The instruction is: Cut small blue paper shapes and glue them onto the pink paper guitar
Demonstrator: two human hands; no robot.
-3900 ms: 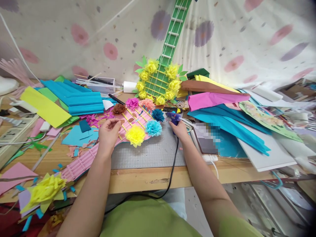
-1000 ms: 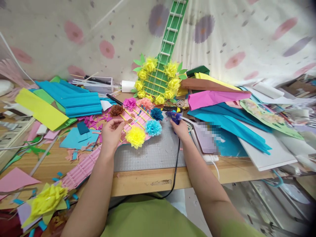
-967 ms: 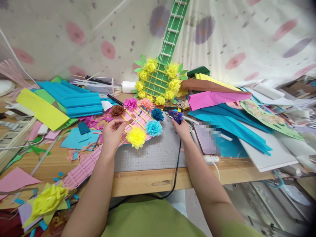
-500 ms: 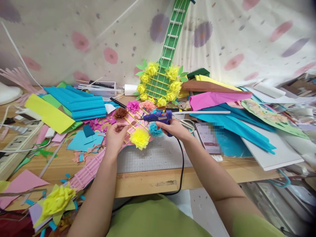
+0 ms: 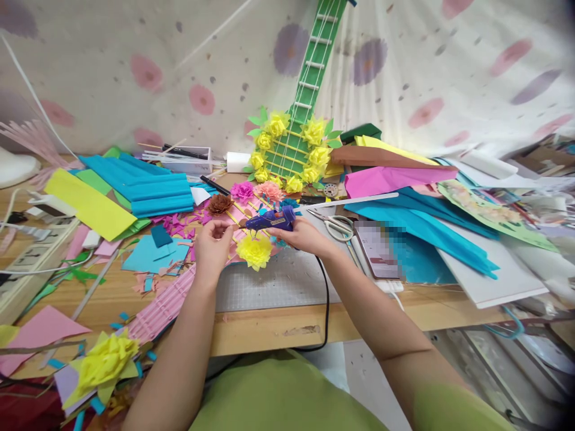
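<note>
My right hand [image 5: 306,236] is wrapped round a blue glue gun [image 5: 272,219], a white glue stick [image 5: 348,203] jutting from its rear. The gun's nozzle points left, close to the fingertips of my left hand [image 5: 213,242]. Those fingers are pinched on what looks like a small brown paper piece [image 5: 236,227], mostly hidden. Below both hands lies a pink paper guitar [image 5: 164,302], its neck running to the lower left. On its body sit a yellow paper flower [image 5: 254,251], a brown one [image 5: 220,205], a magenta one [image 5: 242,191] and a coral one [image 5: 269,191]; a blue one is largely covered.
A green guitar [image 5: 309,90] with yellow flowers leans at the back. Blue crepe paper [image 5: 144,185] and scraps lie left, near a power strip [image 5: 36,266]. To the right are scissors [image 5: 339,227], a phone [image 5: 377,248] and paper sheets. The gun's black cord [image 5: 327,305] hangs over the table edge.
My right hand has brought the glue gun left and slightly down, so its nozzle is now at my left fingertips. The scissors show more. My left hand has barely shifted.
</note>
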